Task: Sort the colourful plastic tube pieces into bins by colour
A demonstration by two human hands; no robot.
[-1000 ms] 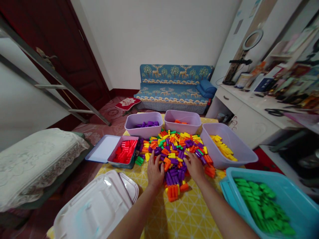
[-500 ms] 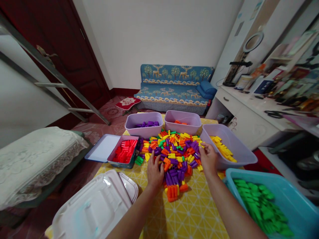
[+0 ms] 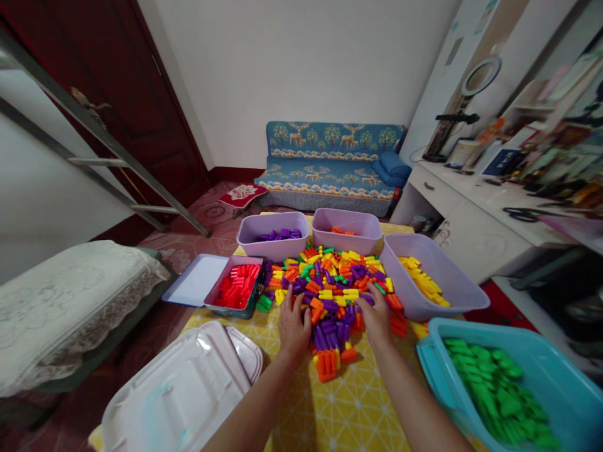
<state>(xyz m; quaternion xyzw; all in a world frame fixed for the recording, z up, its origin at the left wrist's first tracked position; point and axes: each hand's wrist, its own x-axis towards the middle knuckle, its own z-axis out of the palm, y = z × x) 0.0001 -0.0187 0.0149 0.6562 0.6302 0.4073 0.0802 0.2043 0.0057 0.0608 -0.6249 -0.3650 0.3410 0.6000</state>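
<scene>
A mixed pile of plastic building pieces (image 3: 325,294) in purple, orange, yellow and green lies in the middle of the table. My left hand (image 3: 294,321) rests at the pile's near left side, fingers apart, fingertips touching purple and orange pieces. At the right side is my right hand (image 3: 375,314), its fingers stretched over the pile close to purple pieces, with nothing visibly gripped. Small tube shapes make up much of the pile. Purple pieces (image 3: 330,333) and a row of orange pieces (image 3: 327,365) lie at its near end, between my forearms.
Lilac bins hold purple (image 3: 272,251), orange (image 3: 346,241) and yellow (image 3: 400,295) pieces. A hinged tin (image 3: 230,311) holds red ones; a turquoise tub (image 3: 447,389) holds green ones. White lids (image 3: 179,383) lie at left on the yellow tablecloth (image 3: 343,414).
My right hand has moved left and nearer, from beside the yellow pieces' bin to the pile's right side, uncovering orange pieces there. My left hand has stayed nearly still.
</scene>
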